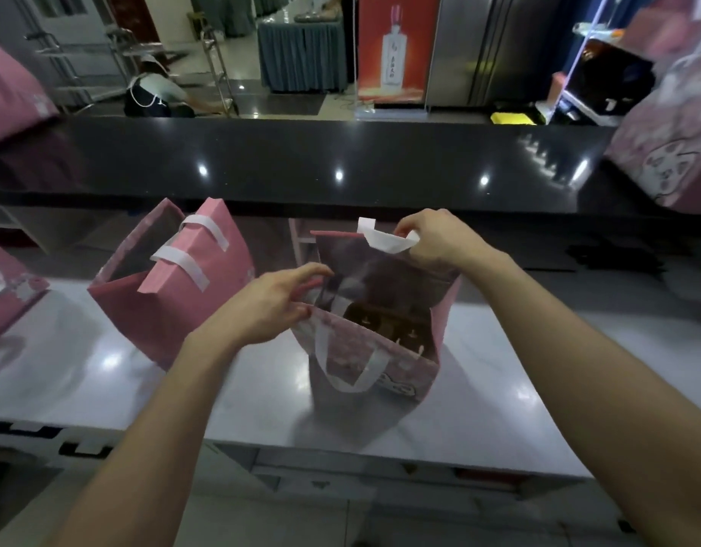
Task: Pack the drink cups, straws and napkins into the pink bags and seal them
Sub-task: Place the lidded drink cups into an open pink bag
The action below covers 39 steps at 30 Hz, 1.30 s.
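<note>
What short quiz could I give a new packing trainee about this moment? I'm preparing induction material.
1. True or false: the open pink bag in front of the person is empty.
2. Which hand holds the bag's far white handle?
3. The pink bag to the left is: A) folded shut, B) torn, C) upside down.

Key:
1. False; a brown cup carrier sits inside.
2. The right hand; the left hand is at the bag's left edge.
3. A
</note>
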Each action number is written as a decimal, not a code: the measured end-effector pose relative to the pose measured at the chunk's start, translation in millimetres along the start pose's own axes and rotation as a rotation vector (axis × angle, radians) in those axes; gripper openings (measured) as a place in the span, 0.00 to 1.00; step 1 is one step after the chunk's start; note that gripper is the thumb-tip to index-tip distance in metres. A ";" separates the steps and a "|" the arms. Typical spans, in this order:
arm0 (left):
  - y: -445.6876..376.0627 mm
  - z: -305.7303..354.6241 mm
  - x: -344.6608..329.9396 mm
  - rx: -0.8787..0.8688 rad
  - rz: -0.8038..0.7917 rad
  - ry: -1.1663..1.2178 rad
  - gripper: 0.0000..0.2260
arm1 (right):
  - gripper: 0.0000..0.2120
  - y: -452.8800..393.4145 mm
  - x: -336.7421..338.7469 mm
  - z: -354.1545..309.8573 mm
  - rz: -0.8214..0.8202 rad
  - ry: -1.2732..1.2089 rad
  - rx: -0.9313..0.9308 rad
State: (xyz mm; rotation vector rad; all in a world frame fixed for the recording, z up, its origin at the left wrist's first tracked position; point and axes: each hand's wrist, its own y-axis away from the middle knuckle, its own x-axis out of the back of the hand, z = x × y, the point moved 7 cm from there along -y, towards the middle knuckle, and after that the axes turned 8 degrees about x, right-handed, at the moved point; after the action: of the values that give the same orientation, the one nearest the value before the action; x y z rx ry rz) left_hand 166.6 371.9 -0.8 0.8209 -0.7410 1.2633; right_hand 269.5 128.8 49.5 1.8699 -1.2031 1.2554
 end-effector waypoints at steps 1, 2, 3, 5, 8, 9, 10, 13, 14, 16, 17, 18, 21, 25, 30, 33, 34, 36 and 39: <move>-3.1 9.1 -6.5 -0.028 0.004 -0.080 0.25 | 0.20 4.3 4.3 7.6 0.005 -0.004 -0.007; -6.8 18.7 -12.6 -0.055 0.016 -0.168 0.21 | 0.26 9.3 7.3 15.3 -0.008 -0.006 -0.010; -10.6 28.8 -17.7 -0.081 0.038 -0.247 0.18 | 0.31 15.7 9.7 23.1 -0.035 0.004 -0.016; -17.1 47.3 -25.2 -0.095 0.110 -0.284 0.13 | 0.39 30.9 14.9 41.2 -0.072 0.028 -0.033; -20.7 74.8 -35.5 -0.118 0.224 -0.156 0.13 | 0.40 60.1 33.1 76.9 0.028 -0.012 -0.046; -21.0 85.1 -39.7 -0.139 0.260 -0.133 0.13 | 0.37 72.5 41.3 91.5 0.089 -0.035 -0.050; -21.9 95.4 -44.7 -0.160 0.291 -0.119 0.12 | 0.35 85.8 49.4 107.5 0.148 -0.055 -0.057; -24.8 134.8 -61.9 -0.225 0.336 -0.100 0.11 | 0.28 130.1 70.7 160.5 0.242 -0.086 -0.111; -25.7 150.7 -69.3 -0.247 0.343 -0.097 0.11 | 0.27 146.1 75.2 180.0 0.247 -0.091 -0.136; -27.3 185.7 -87.3 -0.280 0.373 -0.101 0.11 | 0.26 180.2 82.6 219.1 0.232 -0.087 -0.176; -28.4 203.5 -96.3 -0.284 0.396 -0.103 0.11 | 0.26 196.7 86.0 236.9 0.216 -0.075 -0.187; -30.4 221.4 -105.7 -0.281 0.419 -0.100 0.11 | 0.25 213.1 89.7 254.0 0.198 -0.058 -0.195; -38.4 273.1 -138.1 -0.283 0.474 -0.068 0.12 | 0.25 259.1 97.2 302.4 0.156 -0.024 -0.222; -53.7 335.0 -187.3 -0.301 0.485 -0.042 0.12 | 0.24 306.0 103.4 359.5 0.089 -0.020 -0.271; -84.5 391.4 -232.7 -0.330 0.466 -0.005 0.12 | 0.23 331.2 121.8 428.2 0.079 -0.016 -0.338; -110.2 418.0 -251.2 -0.351 0.442 0.005 0.12 | 0.22 330.3 138.4 470.2 0.108 -0.017 -0.379; -119.3 425.6 -256.2 -0.365 0.432 0.010 0.12 | 0.20 328.4 144.1 484.6 0.118 -0.010 -0.394; -136.2 438.7 -264.1 -0.401 0.415 0.027 0.12 | 0.17 323.3 154.5 513.9 0.140 0.022 -0.424; -156.5 454.2 -274.1 -0.433 0.380 0.045 0.12 | 0.17 313.3 165.1 555.5 0.160 0.039 -0.483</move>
State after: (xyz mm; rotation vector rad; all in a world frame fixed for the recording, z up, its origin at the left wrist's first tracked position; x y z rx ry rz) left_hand 263.9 -172.4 -15.3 0.3040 -1.1219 1.3793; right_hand 232.0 -525.3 -20.3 1.4148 -1.5009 0.9629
